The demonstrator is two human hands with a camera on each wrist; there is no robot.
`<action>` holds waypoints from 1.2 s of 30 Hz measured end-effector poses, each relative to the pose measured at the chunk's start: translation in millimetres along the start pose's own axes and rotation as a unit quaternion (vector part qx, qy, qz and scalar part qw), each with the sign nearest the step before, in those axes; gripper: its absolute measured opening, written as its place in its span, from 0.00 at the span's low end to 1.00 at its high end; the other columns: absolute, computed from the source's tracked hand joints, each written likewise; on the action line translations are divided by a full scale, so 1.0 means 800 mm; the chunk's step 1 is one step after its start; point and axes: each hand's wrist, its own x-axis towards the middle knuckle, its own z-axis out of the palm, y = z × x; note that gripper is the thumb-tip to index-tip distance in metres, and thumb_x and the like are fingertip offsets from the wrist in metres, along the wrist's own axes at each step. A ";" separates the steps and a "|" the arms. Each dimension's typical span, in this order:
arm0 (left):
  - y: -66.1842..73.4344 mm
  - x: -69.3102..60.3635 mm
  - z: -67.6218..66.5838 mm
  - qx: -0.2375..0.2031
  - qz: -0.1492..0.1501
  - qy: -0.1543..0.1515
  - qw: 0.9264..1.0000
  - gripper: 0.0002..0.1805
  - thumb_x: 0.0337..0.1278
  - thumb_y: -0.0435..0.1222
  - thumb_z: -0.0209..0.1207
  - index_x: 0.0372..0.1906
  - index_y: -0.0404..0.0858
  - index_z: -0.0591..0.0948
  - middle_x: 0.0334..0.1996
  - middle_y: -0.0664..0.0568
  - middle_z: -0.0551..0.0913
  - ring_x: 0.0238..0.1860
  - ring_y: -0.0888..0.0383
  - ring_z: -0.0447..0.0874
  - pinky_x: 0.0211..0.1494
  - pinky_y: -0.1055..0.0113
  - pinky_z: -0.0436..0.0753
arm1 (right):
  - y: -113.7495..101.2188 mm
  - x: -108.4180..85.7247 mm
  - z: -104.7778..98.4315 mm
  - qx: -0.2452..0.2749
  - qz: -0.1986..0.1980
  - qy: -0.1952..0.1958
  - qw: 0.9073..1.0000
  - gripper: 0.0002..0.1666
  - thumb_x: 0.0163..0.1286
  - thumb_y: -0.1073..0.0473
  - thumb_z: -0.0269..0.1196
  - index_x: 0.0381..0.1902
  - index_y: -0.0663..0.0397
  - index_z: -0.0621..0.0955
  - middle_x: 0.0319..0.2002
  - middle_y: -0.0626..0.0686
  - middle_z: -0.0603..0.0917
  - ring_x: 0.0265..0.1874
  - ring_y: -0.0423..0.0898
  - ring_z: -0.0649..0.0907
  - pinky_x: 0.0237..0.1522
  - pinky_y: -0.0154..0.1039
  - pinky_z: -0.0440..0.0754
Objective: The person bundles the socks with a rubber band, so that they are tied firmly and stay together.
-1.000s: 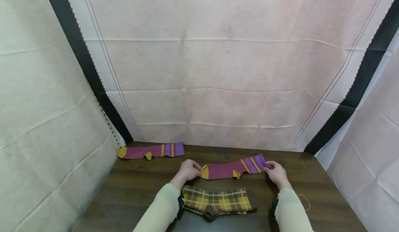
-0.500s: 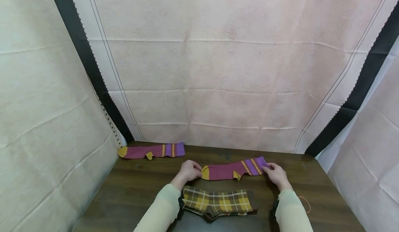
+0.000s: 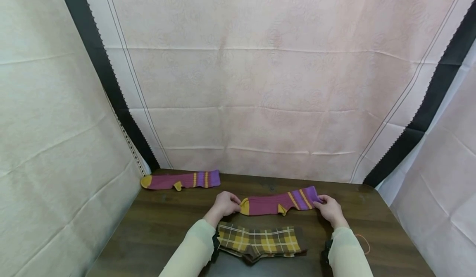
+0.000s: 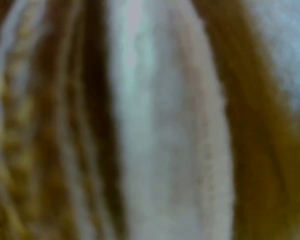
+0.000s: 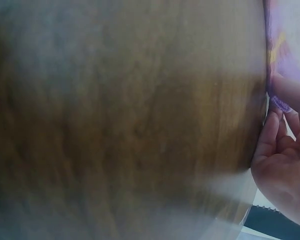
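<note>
The right hand (image 3: 331,211), right of centre in the lower half of the head view, pinches the purple cuff of a sock (image 3: 264,206) between thumb and fingers; the right wrist view shows that cuff in its grip at the right edge. The left hand (image 3: 224,204), at lower centre, pinches the yellow tip of the toe. Between them the sock lies flat, toe to the left, cuff tilted up to the right.

Pale sleeves (image 3: 195,244) run to the bottom edge. Between the forearms, at bottom centre, lies a plaid cloth (image 3: 260,242) in yellow and brown. A thin pinkish loop (image 3: 367,244) shows beside the right sleeve.

A matching sock (image 3: 163,182) lies farther left, along the back of the brown table (image 3: 148,227). White sheets (image 3: 260,78) with black strips (image 3: 100,62) fill the upper frame. The left wrist view is badly blurred.
</note>
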 end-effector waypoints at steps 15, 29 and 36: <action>-0.005 0.002 -0.001 -0.015 0.001 -0.010 1.000 0.04 0.60 0.28 0.73 0.38 0.35 0.90 0.30 0.52 0.86 0.29 0.58 0.85 0.36 0.61 0.85 | -0.002 0.003 0.006 -0.008 -0.010 0.007 1.000 0.23 0.79 0.59 0.64 0.61 0.74 0.79 0.60 0.75 0.80 0.60 0.71 0.78 0.63 0.66 0.74; 0.003 -0.015 -0.006 -0.087 0.024 -0.028 0.996 0.06 0.68 0.28 0.66 0.46 0.30 0.85 0.35 0.46 0.87 0.36 0.48 0.88 0.39 0.58 0.87 | -0.007 0.009 -0.006 -0.006 -0.034 0.001 0.999 0.18 0.76 0.58 0.66 0.53 0.70 0.82 0.47 0.65 0.87 0.45 0.57 0.84 0.47 0.48 0.81; 0.000 -0.015 -0.008 -0.138 0.024 -0.032 0.990 0.06 0.71 0.28 0.64 0.48 0.29 0.83 0.37 0.44 0.89 0.37 0.48 0.89 0.42 0.55 0.89 | -0.022 0.002 -0.006 0.134 -0.006 -0.025 0.991 0.21 0.80 0.61 0.65 0.59 0.74 0.77 0.48 0.64 0.87 0.40 0.44 0.86 0.42 0.37 0.88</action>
